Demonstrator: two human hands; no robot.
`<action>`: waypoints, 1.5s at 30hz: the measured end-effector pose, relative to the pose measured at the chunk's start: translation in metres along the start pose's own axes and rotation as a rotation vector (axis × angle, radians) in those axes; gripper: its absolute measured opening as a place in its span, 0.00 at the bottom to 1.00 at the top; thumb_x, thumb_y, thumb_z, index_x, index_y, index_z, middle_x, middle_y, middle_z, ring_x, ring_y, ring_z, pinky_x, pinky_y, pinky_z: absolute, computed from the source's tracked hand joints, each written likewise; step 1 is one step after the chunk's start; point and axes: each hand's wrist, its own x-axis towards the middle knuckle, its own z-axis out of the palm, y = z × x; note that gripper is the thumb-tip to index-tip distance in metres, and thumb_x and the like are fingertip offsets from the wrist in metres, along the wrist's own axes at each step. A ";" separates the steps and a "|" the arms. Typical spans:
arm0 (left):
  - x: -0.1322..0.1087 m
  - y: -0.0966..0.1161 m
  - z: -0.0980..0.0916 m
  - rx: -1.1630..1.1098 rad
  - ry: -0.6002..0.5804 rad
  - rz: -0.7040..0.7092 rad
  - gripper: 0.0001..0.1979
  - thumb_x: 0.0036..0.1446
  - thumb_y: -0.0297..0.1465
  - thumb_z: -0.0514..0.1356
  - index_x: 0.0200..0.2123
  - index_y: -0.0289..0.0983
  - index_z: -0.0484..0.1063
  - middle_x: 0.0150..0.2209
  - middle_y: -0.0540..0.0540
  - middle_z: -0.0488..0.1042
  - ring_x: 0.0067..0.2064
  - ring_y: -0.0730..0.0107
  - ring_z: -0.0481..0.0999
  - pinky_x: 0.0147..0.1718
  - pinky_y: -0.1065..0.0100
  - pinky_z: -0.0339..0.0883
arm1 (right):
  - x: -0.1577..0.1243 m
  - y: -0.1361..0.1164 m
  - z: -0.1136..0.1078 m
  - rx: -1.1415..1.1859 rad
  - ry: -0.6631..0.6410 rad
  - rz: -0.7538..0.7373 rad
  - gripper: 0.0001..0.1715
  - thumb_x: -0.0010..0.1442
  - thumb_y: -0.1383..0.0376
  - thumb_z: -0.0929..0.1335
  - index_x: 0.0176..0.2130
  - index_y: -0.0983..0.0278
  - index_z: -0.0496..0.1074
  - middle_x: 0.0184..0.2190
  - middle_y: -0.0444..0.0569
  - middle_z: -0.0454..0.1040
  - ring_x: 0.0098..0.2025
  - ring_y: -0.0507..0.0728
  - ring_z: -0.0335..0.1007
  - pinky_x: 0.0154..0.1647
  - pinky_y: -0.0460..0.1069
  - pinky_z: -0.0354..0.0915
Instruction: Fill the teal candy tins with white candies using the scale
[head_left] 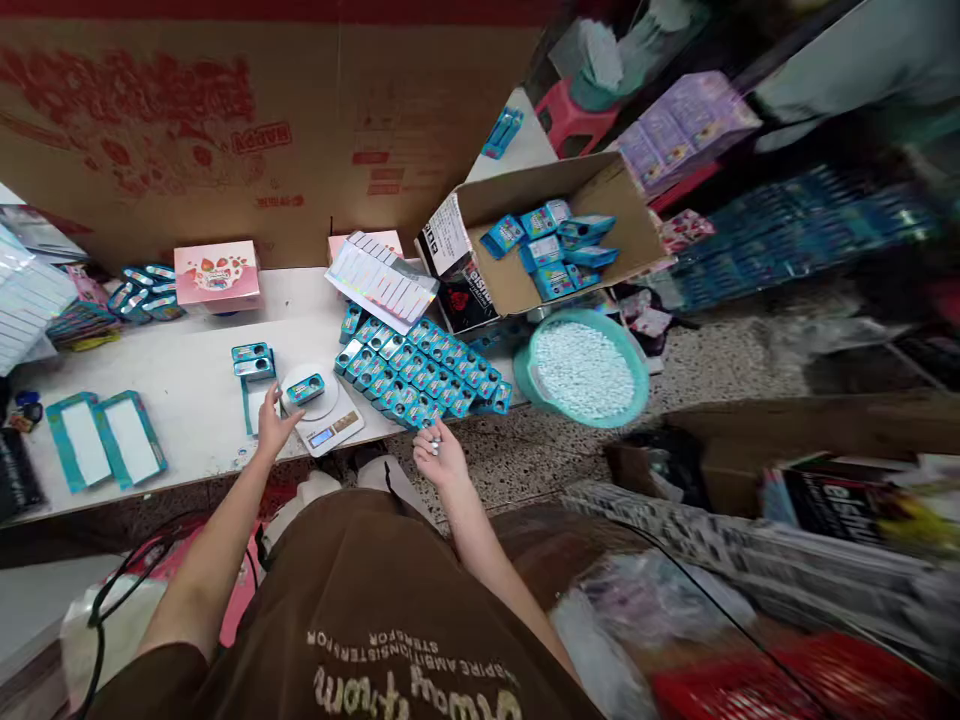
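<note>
My left hand (pixel 274 425) rests open at the table edge, fingers spread beside a small white scale (pixel 324 410). A teal tin (pixel 306 388) sits on the scale's round pan. My right hand (pixel 441 455) hovers palm up below the table edge, fingers curled on something small and pale I cannot make out. Just above it lie several teal tins in rows (pixel 420 370). Two more tins (pixel 253 360) stand stacked left of the scale.
A teal basin of white pellets (pixel 581 370) sits right of the tins. An open cardboard box (pixel 637 235) behind holds more tins. A pink box (pixel 217 272), label sheets (pixel 382 280) and two teal trays (pixel 105 440) lie on the white table (pixel 187 400).
</note>
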 end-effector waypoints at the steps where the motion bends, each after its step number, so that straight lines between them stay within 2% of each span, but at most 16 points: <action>1: -0.007 -0.004 -0.004 0.000 0.011 -0.021 0.42 0.41 0.38 0.67 0.59 0.40 0.54 0.50 0.39 0.69 0.53 0.57 0.67 0.50 0.56 0.62 | 0.001 0.000 0.002 0.001 -0.001 -0.007 0.23 0.67 0.60 0.54 0.21 0.62 0.52 0.13 0.36 0.53 0.13 0.44 0.47 0.12 0.41 0.43; 6: -0.035 -0.017 -0.022 0.007 0.047 -0.116 0.38 0.42 0.41 0.66 0.57 0.41 0.57 0.48 0.40 0.71 0.51 0.58 0.69 0.47 0.57 0.65 | 0.004 0.000 0.010 -0.009 -0.014 0.000 0.23 0.67 0.60 0.55 0.21 0.62 0.52 0.14 0.37 0.54 0.13 0.45 0.48 0.12 0.41 0.43; 10: -0.046 -0.019 -0.029 0.012 0.055 -0.158 0.36 0.43 0.41 0.65 0.56 0.42 0.58 0.47 0.41 0.72 0.50 0.59 0.70 0.47 0.58 0.65 | 0.005 -0.001 0.012 -0.029 -0.041 0.019 0.22 0.66 0.61 0.56 0.22 0.62 0.52 0.15 0.37 0.55 0.13 0.45 0.48 0.12 0.40 0.44; 15: -0.048 -0.014 -0.029 -0.005 0.051 -0.187 0.35 0.43 0.40 0.66 0.54 0.41 0.60 0.47 0.41 0.72 0.50 0.58 0.71 0.47 0.57 0.65 | 0.004 -0.001 0.008 -0.025 -0.054 0.016 0.20 0.65 0.62 0.58 0.22 0.62 0.52 0.15 0.36 0.56 0.14 0.45 0.49 0.12 0.41 0.45; 27: -0.040 -0.006 -0.029 0.028 0.060 -0.144 0.33 0.43 0.39 0.65 0.53 0.40 0.62 0.47 0.41 0.72 0.49 0.59 0.70 0.45 0.58 0.65 | 0.003 0.000 0.004 -0.002 -0.052 -0.005 0.19 0.64 0.62 0.58 0.23 0.61 0.51 0.15 0.36 0.57 0.14 0.45 0.49 0.12 0.41 0.44; 30: -0.034 -0.002 -0.030 0.077 0.050 -0.071 0.32 0.44 0.39 0.65 0.54 0.39 0.61 0.47 0.41 0.72 0.50 0.58 0.69 0.47 0.57 0.64 | 0.002 -0.001 0.003 -0.010 -0.042 -0.008 0.19 0.64 0.62 0.59 0.23 0.61 0.51 0.15 0.36 0.57 0.14 0.45 0.49 0.12 0.41 0.44; 32: -0.027 0.006 -0.030 0.154 0.061 0.034 0.31 0.46 0.39 0.64 0.53 0.39 0.61 0.48 0.41 0.71 0.52 0.56 0.67 0.50 0.55 0.62 | 0.002 -0.002 0.003 -0.011 -0.033 -0.008 0.18 0.64 0.63 0.59 0.23 0.61 0.52 0.15 0.36 0.56 0.14 0.45 0.49 0.12 0.41 0.44; 35: -0.013 0.030 -0.024 0.303 0.078 0.239 0.31 0.47 0.39 0.63 0.55 0.37 0.60 0.52 0.39 0.66 0.55 0.54 0.63 0.55 0.53 0.56 | 0.002 -0.002 0.001 -0.013 -0.029 -0.012 0.19 0.64 0.63 0.59 0.22 0.61 0.51 0.15 0.36 0.56 0.14 0.45 0.49 0.11 0.41 0.44; 38: 0.004 0.057 -0.008 0.438 -0.014 0.398 0.34 0.49 0.37 0.62 0.58 0.36 0.56 0.56 0.36 0.62 0.58 0.52 0.59 0.56 0.53 0.53 | 0.005 0.001 -0.002 -0.018 -0.013 -0.007 0.19 0.63 0.63 0.59 0.22 0.61 0.51 0.15 0.36 0.55 0.13 0.45 0.49 0.11 0.40 0.44; 40: 0.012 0.070 0.003 0.539 -0.123 0.409 0.31 0.50 0.32 0.60 0.58 0.35 0.56 0.54 0.36 0.64 0.56 0.52 0.61 0.54 0.54 0.56 | 0.008 0.002 -0.004 -0.023 -0.013 -0.004 0.19 0.63 0.63 0.60 0.22 0.61 0.51 0.15 0.36 0.55 0.13 0.45 0.49 0.11 0.40 0.44; 42: 0.017 0.073 0.007 0.613 -0.220 0.371 0.27 0.52 0.27 0.57 0.56 0.37 0.58 0.49 0.39 0.69 0.51 0.55 0.66 0.49 0.56 0.60 | 0.011 0.003 -0.006 -0.037 -0.029 -0.006 0.19 0.62 0.64 0.61 0.22 0.61 0.51 0.15 0.36 0.55 0.14 0.45 0.50 0.11 0.40 0.45; 45: 0.012 0.065 -0.008 0.617 -0.247 0.345 0.25 0.51 0.22 0.54 0.54 0.40 0.61 0.46 0.42 0.70 0.49 0.58 0.67 0.47 0.59 0.61 | 0.014 0.003 -0.008 -0.064 -0.058 -0.013 0.19 0.61 0.64 0.63 0.22 0.61 0.52 0.15 0.36 0.55 0.14 0.45 0.50 0.11 0.40 0.47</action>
